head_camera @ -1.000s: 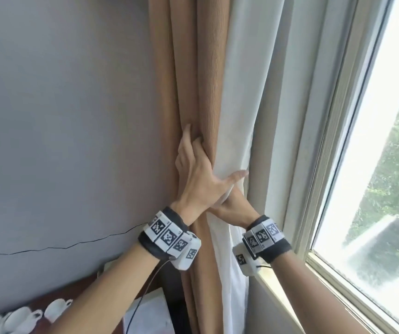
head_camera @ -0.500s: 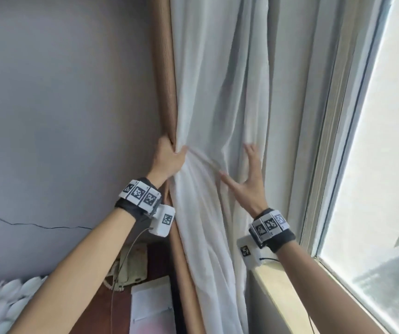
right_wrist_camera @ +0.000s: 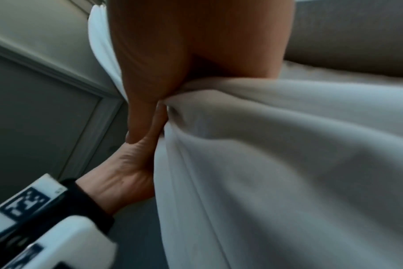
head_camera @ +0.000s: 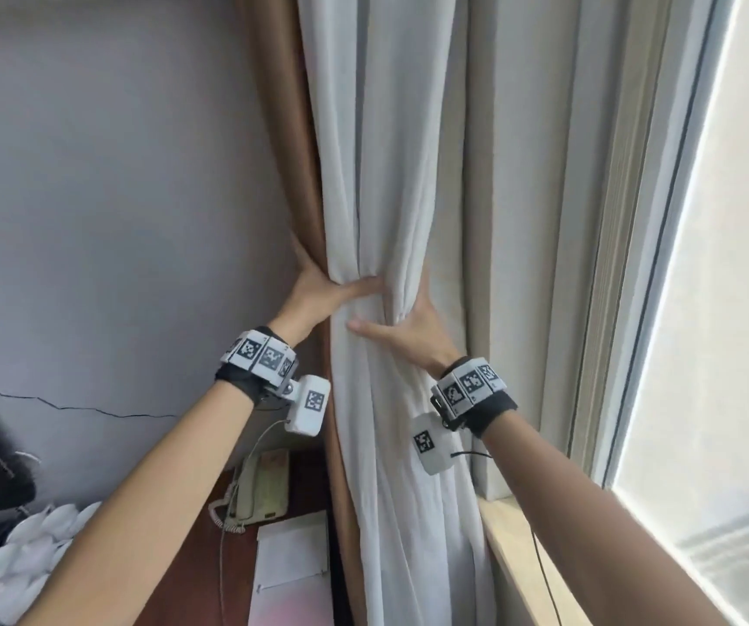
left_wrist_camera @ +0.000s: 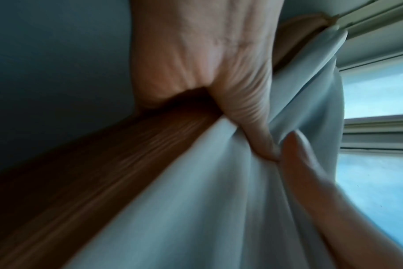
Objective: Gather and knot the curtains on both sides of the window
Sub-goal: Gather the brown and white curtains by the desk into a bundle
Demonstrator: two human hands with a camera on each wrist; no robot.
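My left hand [head_camera: 318, 293] and right hand [head_camera: 409, 325] both grip the white curtain [head_camera: 377, 173], cinching its folds into one bundle for knotting.

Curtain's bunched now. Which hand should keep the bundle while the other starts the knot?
Probably the left hand: its thumb and fingers wrap the gathered white curtain at the pinch. The right hand only cups the window side, so it frees easily.

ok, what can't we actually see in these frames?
- Left hand fingers: head view, behind the white curtain; only the thumb shows.
- Right hand fingertips: head view, tucked behind the same bunch.
- Brown curtain: mostly covered by the white one, so whether it is gathered too is unclear.
- Curtain hems: cut off at the bottom edge.
- Wrist views: blurred, palms block the grip.
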